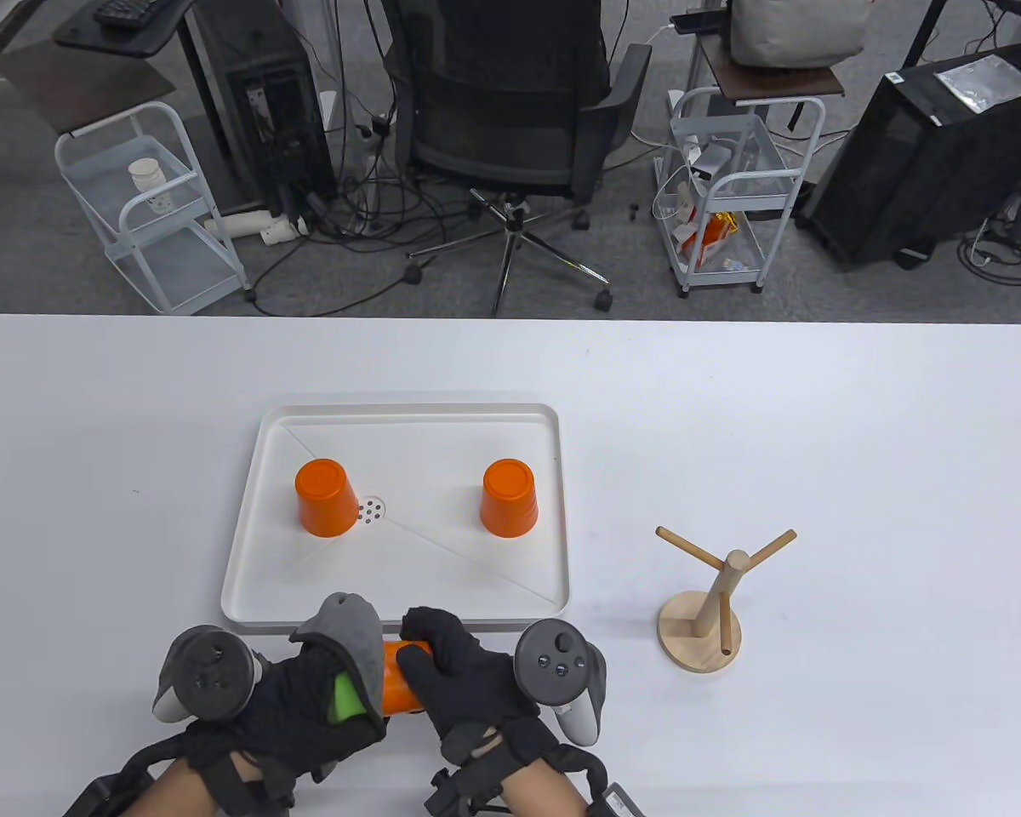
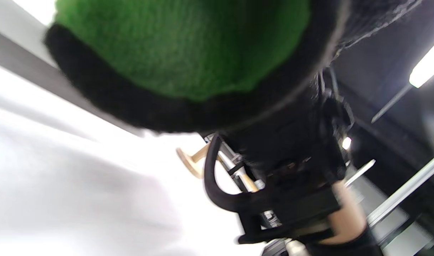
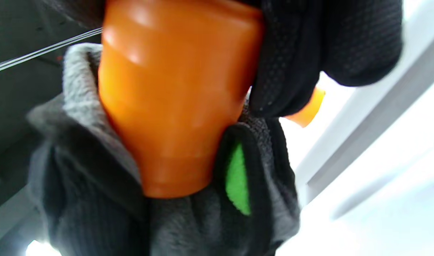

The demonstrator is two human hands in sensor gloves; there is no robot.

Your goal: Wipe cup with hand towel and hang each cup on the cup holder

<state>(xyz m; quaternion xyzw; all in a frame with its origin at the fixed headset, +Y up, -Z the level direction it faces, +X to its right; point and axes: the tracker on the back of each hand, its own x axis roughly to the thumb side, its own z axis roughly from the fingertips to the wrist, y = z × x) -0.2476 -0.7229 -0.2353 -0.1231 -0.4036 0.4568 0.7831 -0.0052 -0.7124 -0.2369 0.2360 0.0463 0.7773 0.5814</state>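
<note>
An orange cup lies sideways just in front of the white tray, the right hand curled around its base while the left hand grips the grey hand towel bunched over its mouth. Two more orange cups stand inverted in the tray (the wooden cup holder stands to the right).
</note>
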